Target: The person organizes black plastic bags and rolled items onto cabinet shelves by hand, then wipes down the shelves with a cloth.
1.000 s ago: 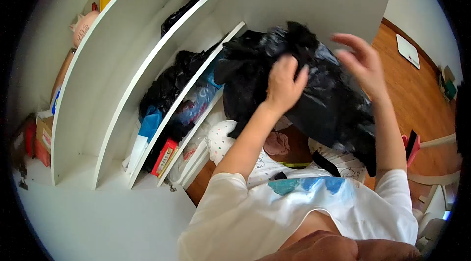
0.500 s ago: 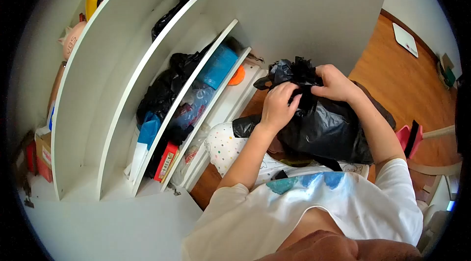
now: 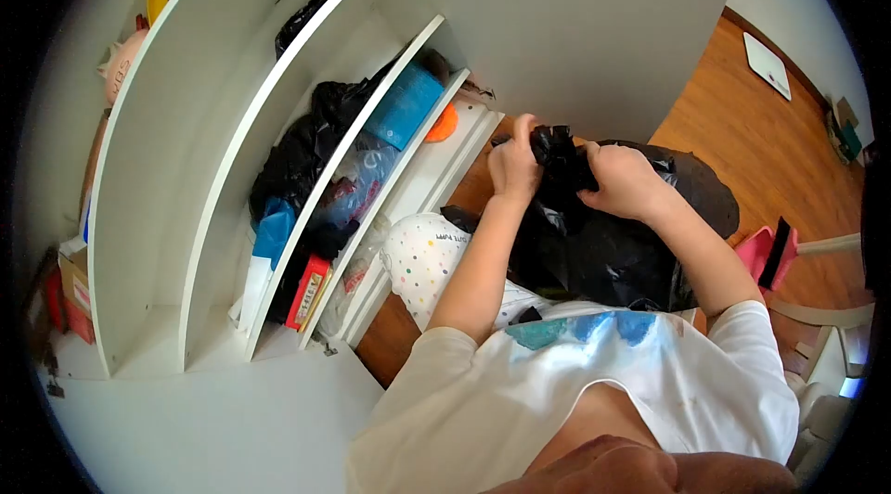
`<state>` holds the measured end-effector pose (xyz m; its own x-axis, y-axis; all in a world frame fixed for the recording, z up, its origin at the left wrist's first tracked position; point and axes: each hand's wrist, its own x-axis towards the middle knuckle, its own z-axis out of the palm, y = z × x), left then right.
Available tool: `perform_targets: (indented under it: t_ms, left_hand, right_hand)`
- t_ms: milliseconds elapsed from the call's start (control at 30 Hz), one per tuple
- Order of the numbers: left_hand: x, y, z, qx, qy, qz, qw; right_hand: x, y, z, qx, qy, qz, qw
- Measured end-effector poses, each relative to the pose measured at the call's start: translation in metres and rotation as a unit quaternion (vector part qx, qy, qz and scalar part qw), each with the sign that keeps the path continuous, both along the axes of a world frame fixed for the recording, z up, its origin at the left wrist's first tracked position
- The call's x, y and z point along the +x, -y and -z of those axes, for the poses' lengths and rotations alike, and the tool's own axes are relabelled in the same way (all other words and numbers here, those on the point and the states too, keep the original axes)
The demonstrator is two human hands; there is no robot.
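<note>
A full black plastic bag (image 3: 613, 257) rests in front of my body, between my forearms. My left hand (image 3: 515, 163) is closed on the left side of its gathered top, with the fingers curled in. On the other side, my right hand (image 3: 620, 180) grips the same bunched plastic, thumb toward the middle. The crumpled neck of the bag sticks up between both hands. What the bag contains is hidden. Beside my left forearm, white cloth with coloured dots (image 3: 422, 253) covers what looks like my knee.
At left stands a white shelf unit (image 3: 218, 216) holding black bags (image 3: 302, 155), a blue box (image 3: 406, 104), a red box (image 3: 308, 293) and an orange round thing (image 3: 443, 123). A pink dustpan-like thing (image 3: 758, 253) and a white flat scale (image 3: 767, 65) lie on the wooden floor at right.
My hands have drawn the bag's loose top together into a tighter bunch. My left hand has turned more upright and moved slightly up and left. The view has shifted slightly.
</note>
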<state>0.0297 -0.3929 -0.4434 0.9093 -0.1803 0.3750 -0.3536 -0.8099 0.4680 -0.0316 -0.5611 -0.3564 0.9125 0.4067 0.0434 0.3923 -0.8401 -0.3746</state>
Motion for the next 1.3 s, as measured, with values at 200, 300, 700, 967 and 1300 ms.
perform_targets:
  t_ms: [200,300,700,967,1300]
  left_hand:
    - [0.009,-0.032,0.039,0.045,-0.103,-0.062,0.992]
    - [0.024,-0.071,0.067,-0.07,-0.196,-0.258,0.943]
    - [0.007,-0.035,0.044,-0.026,-0.26,-0.012,0.965]
    - [-0.027,-0.002,-0.034,-0.482,-0.359,0.338,0.724]
    - [-0.042,0.02,-0.041,-0.481,-0.325,0.269,0.768]
  right_hand:
    - [-0.011,-0.007,-0.012,-0.102,-0.105,0.057,0.988]
    - [-0.024,0.019,-0.004,-0.024,-0.028,0.051,0.998]
    - [-0.01,0.069,-0.001,0.36,-0.128,0.054,0.922]
    - [-0.004,0.038,0.007,0.389,-0.105,-0.011,0.915]
    - [0.004,0.025,0.011,0.354,0.042,-0.051,0.933]
